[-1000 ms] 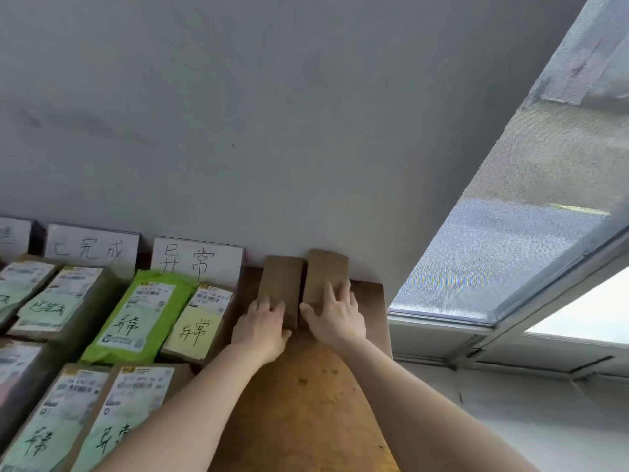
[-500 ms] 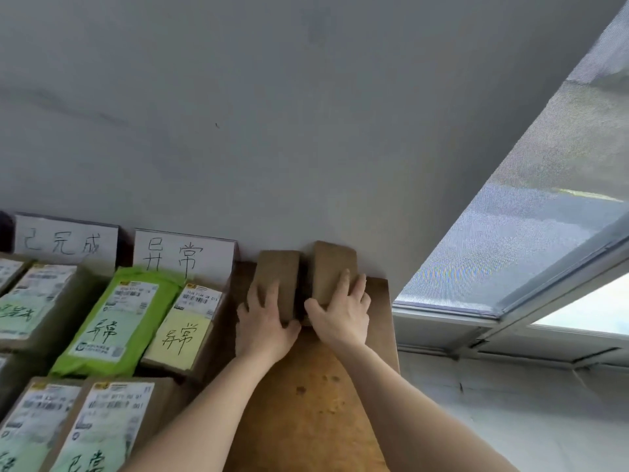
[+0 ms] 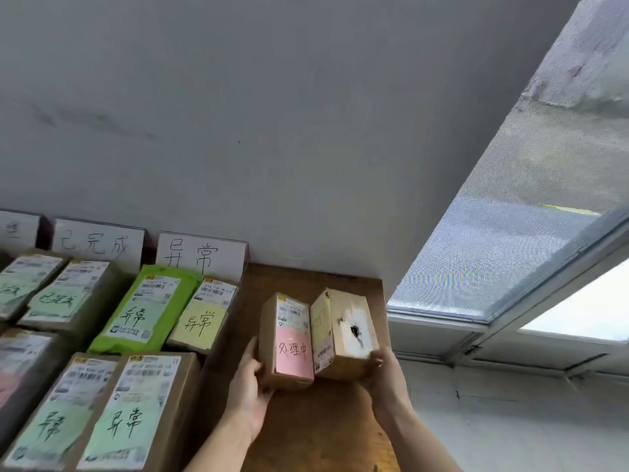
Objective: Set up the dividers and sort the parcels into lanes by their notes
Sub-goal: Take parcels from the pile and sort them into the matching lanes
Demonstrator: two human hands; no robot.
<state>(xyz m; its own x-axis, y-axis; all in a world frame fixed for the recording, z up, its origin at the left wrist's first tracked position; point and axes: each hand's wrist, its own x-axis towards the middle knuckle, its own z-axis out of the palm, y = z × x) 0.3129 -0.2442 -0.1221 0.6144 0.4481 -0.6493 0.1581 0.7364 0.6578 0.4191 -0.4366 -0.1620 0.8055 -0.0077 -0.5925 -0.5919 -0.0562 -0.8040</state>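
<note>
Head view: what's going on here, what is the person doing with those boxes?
A person holds two small cardboard parcels side by side over the bare end of the wooden table. The left hand grips the pink-note parcel; the right hand grips the yellow-note parcel, which has a torn, holed face. To their left, other parcels lie in lanes before white divider cards.
</note>
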